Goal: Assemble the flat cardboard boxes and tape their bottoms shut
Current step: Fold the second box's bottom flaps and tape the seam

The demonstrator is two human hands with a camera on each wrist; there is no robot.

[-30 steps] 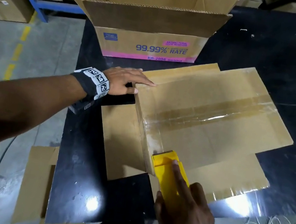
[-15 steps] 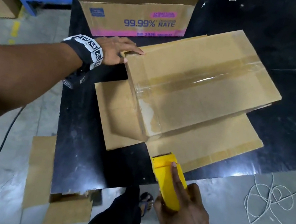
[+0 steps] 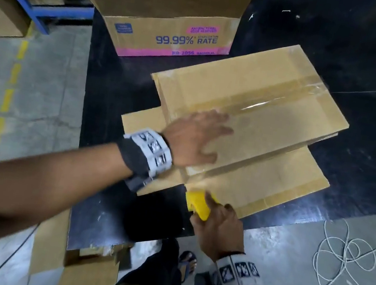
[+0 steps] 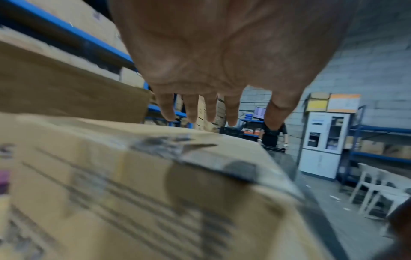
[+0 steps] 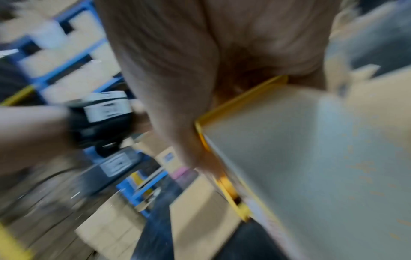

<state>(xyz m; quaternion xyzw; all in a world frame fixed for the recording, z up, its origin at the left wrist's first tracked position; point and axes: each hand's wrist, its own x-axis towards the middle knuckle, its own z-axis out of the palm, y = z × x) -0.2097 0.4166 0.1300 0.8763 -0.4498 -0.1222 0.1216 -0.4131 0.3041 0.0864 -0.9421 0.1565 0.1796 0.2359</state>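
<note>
- We rest our left hand (image 3: 195,141) flat, fingers spread, on the upturned bottom of the brown cardboard box (image 3: 274,102); the left wrist view shows the fingers (image 4: 231,112) straight, with nothing gripped.
- Our right hand (image 3: 218,223) is curled round the yellow plastic tape dispenser (image 3: 198,204), which sits at the box's near corner, at the near edge of the black desk (image 3: 96,214).
- The box lies bottom-up on the desk, its open-end flaps splayed flat beneath it.
- Done, judging by the glossy clear tape strip (image 3: 262,104): the bottom seam is closed along its length, and tape wraps over the near end.
- Whether the strip is cut free from the dispenser: we cannot tell; that corner is blurred.
- Left, as we judge it: smooth the tape down, turn the box over, set it aside.
- Flat brown cardboard sheets (image 3: 51,239) lie on the floor at the left; probably more boxes to assemble.
- A printed open carton (image 3: 169,38) stands at the far end.
</note>
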